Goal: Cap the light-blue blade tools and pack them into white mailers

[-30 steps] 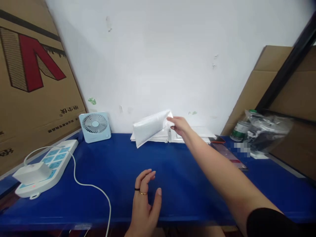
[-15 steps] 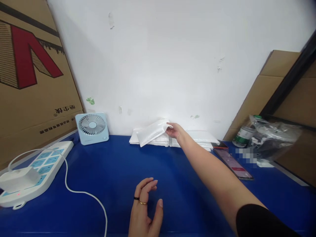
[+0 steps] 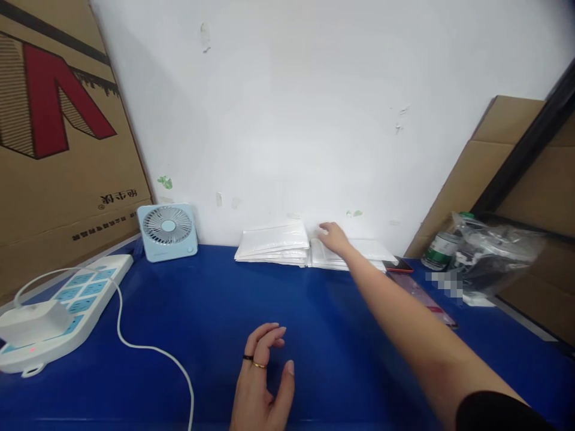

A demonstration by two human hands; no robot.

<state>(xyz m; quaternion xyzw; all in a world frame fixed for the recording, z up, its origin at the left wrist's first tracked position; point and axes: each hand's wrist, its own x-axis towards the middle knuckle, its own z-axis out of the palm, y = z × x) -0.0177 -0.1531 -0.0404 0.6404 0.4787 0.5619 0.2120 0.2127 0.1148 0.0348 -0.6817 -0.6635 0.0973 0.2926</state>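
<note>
My left hand (image 3: 264, 383) is at the near edge of the blue table (image 3: 202, 323), fingers loosely curled and apart from the thumb, holding nothing. Two rings show on its fingers. At the back, my right hand (image 3: 333, 237) is stretched out over the left end of the right stack of white padded envelopes (image 3: 368, 248). Its fingers point toward the wall, slightly blurred, with nothing visible in them; whether they touch the stack I cannot tell. Just left of it lies another stack of white padded envelopes (image 3: 272, 242), flat against the wall.
A light blue fan (image 3: 168, 232) and a white power strip (image 3: 90, 299) with a plugged-in charger (image 3: 38, 323) are on the left; a white cable (image 3: 157, 350) curves across. On the right are a phone (image 3: 420, 293), a bottle (image 3: 442, 248) and a clear plastic bag (image 3: 498, 257). Cardboard stands at both sides.
My right hand has let go of the tilted white padded envelope, which now lies flat on the left stack. The hand has moved right, over the right stack. My left hand is nearly still.
</note>
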